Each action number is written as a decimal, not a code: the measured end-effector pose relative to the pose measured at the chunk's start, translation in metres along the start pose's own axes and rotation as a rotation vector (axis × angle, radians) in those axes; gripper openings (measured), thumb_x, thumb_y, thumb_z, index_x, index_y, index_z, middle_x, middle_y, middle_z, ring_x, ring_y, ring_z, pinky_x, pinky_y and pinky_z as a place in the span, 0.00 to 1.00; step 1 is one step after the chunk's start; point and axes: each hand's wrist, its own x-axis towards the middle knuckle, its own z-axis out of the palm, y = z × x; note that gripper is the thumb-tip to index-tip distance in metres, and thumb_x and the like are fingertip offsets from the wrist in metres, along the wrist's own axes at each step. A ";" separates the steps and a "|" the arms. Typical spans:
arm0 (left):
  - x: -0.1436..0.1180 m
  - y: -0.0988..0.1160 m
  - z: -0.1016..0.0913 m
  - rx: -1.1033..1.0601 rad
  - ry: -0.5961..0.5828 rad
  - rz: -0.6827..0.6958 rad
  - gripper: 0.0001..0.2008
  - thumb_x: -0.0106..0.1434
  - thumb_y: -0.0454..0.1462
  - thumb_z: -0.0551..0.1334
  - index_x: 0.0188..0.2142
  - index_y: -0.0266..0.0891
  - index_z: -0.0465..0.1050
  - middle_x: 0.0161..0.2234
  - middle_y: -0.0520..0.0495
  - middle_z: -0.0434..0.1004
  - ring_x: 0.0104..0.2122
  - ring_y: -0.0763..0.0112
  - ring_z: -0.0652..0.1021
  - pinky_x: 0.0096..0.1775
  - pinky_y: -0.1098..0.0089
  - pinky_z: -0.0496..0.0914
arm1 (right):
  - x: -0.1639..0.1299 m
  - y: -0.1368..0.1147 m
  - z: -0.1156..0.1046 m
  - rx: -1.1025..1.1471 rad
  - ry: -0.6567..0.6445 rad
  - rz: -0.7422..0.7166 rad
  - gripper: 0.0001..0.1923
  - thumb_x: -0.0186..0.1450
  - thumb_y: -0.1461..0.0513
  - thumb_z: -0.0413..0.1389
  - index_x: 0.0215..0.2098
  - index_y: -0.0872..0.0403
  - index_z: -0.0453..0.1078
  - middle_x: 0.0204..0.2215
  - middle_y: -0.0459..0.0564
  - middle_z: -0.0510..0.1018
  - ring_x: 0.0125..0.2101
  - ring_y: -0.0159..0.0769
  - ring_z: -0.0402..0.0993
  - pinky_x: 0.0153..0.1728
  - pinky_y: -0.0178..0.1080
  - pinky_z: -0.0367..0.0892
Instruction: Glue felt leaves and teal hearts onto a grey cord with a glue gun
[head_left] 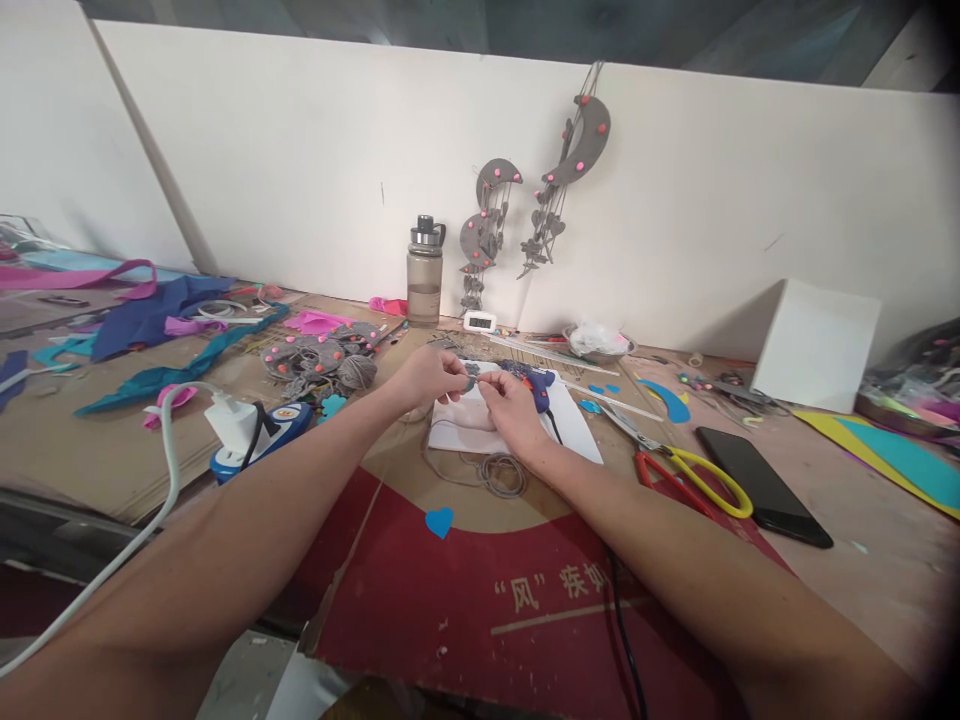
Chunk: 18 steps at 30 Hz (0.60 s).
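My left hand [429, 378] and my right hand [508, 408] meet over a white sheet [581, 432] at the middle of the table. Together their fingertips pinch a small grey felt piece [471, 376]. A blue glue gun [534, 381] lies on the sheet just behind my right hand, its black cord running toward me. A coil of grey string [501, 470] lies just below my right wrist. A blue foam heart [439, 521] rests on the red-printed cardboard [480, 600] nearer to me.
Scissors [686, 470] with red and yellow handles and a black phone [761, 486] lie to the right. A pile of grey felt pieces [322, 358], a power strip [255, 432], a bottle [425, 272], a white box [816, 345] and hanging grey moons [577, 140] surround the spot.
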 end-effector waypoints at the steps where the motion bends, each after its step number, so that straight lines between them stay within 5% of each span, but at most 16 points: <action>1: 0.000 0.001 0.000 -0.003 0.002 0.001 0.03 0.49 0.34 0.61 0.25 0.35 0.71 0.19 0.51 0.74 0.18 0.77 0.72 0.20 0.78 0.67 | 0.000 0.000 0.000 0.007 -0.010 0.003 0.13 0.59 0.54 0.51 0.36 0.53 0.70 0.22 0.43 0.68 0.22 0.31 0.61 0.26 0.35 0.58; 10: -0.005 0.007 0.003 -0.044 -0.049 0.007 0.03 0.49 0.34 0.62 0.25 0.35 0.72 0.19 0.51 0.72 0.19 0.77 0.72 0.21 0.77 0.67 | -0.003 -0.012 -0.003 -0.011 -0.011 0.024 0.11 0.57 0.55 0.53 0.28 0.54 0.69 0.22 0.44 0.69 0.24 0.31 0.61 0.28 0.35 0.57; 18: -0.006 0.005 -0.021 -0.181 -0.348 -0.017 0.15 0.55 0.46 0.63 0.29 0.33 0.77 0.31 0.41 0.79 0.25 0.73 0.75 0.27 0.73 0.70 | -0.003 -0.014 -0.003 -0.041 -0.004 0.018 0.09 0.56 0.56 0.52 0.26 0.53 0.67 0.21 0.43 0.68 0.24 0.32 0.62 0.28 0.36 0.58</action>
